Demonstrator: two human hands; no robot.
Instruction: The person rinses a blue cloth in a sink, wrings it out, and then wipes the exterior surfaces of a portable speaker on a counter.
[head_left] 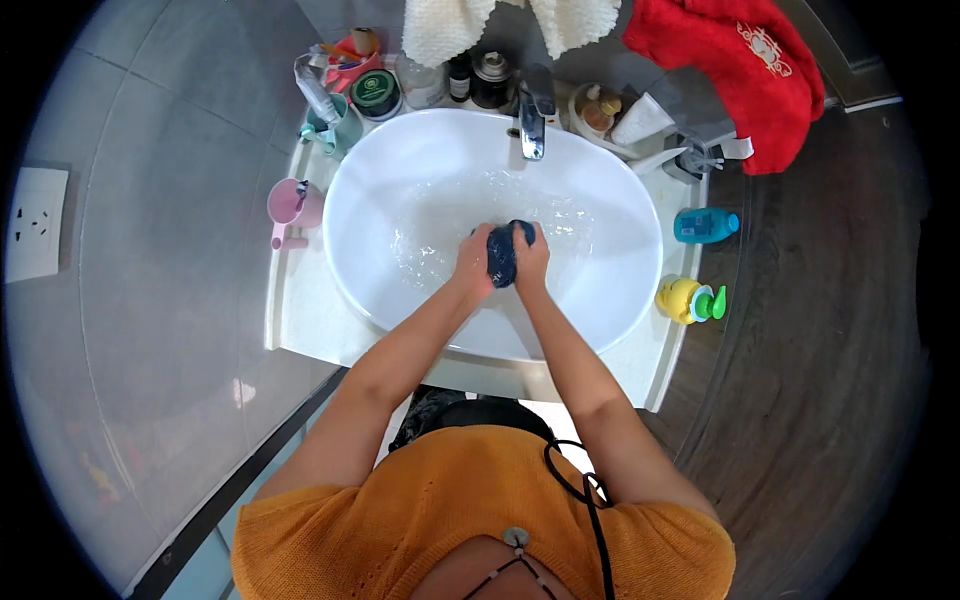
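Both my hands meet over the middle of a white oval sink (365, 200) that has shallow water with ripples in it. Between them is a bunched, wet, dark blue cloth (502, 258). My left hand (474, 262) is closed on the cloth's left side, and my right hand (532, 258) grips it from the right. What sort of cloth or garment it is, I cannot tell. Beyond my hands a chrome faucet (533, 125) rises at the sink's back edge; whether water runs from it is not clear.
A pink cup (290, 205) stands left of the sink, near a teal cup (345, 128) with a tube. Jars, including a green-lidded one (375, 92), line the back. At right are a blue bottle (703, 225) and a yellow pump bottle (684, 299). A red towel (735, 75) hangs above.
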